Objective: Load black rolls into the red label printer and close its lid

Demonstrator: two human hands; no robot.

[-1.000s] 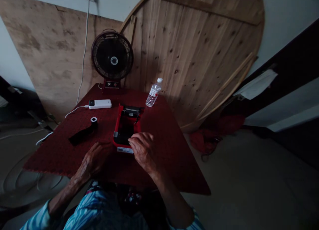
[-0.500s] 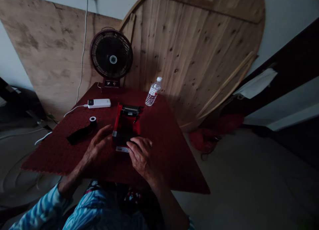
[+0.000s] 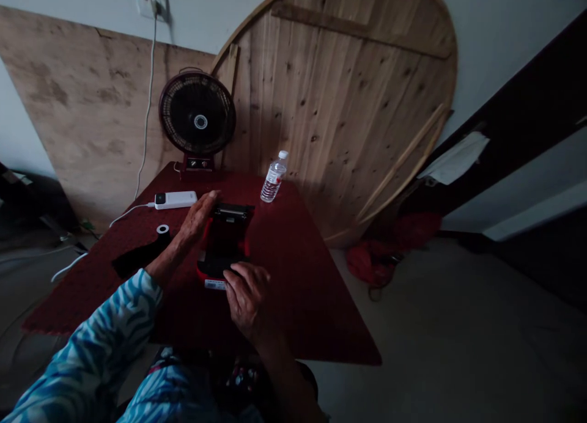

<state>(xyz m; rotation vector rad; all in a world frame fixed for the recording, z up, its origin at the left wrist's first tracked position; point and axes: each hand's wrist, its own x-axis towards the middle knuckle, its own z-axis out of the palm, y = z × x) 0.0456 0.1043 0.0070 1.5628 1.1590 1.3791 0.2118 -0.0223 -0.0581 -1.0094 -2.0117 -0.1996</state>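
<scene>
A small red-and-black device point(image 3: 224, 252), which looks like a receipt printer, lies on the table with its compartment open. A dark roller bar spans its far end, and a white label is on its near face. My left hand point(image 3: 195, 221) reaches along its left side, fingers stretched towards the far left corner; whether they touch it I cannot tell. Bent over the near right corner, my right hand point(image 3: 247, 291) grips the front edge between thumb and fingers. To the left is a roll of black strip with a white core point(image 3: 162, 230), partly unrolled and partly behind my left forearm.
A white power bank point(image 3: 176, 200) with a cable lies at the back left. Behind it stands a dark fan point(image 3: 197, 114). A clear water bottle point(image 3: 274, 177) stands at the back of the red-covered table point(image 3: 302, 288). A round wooden tabletop point(image 3: 339, 105) leans on the wall.
My left hand has moved forward, from beside the printer's near left corner to its far left corner. My right hand stays at the near edge. The view has shifted slightly.
</scene>
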